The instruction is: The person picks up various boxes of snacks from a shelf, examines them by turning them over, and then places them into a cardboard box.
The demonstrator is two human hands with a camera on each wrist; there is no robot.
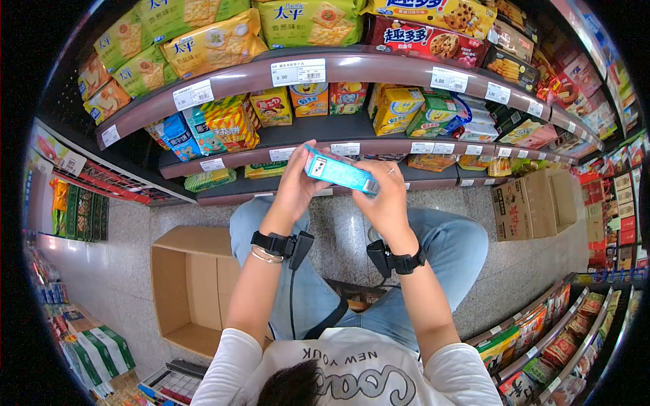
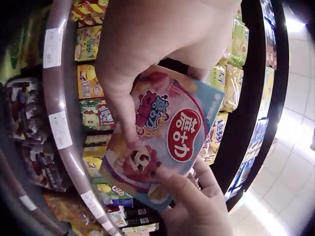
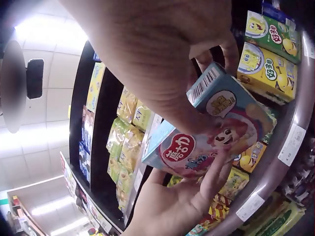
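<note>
While gripped at both ends, snack box (image 1: 340, 171) between hands (image 1: 338, 186)

Price tags (image 1: 298, 71) too small to read.

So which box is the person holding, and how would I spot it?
Look in front of the snack shelves, above the person's knees. There both hands, left hand and right hand, hold one light blue box. Unlike the yellow and green packs behind, it has a red oval label and a pink cartoon front.
</note>
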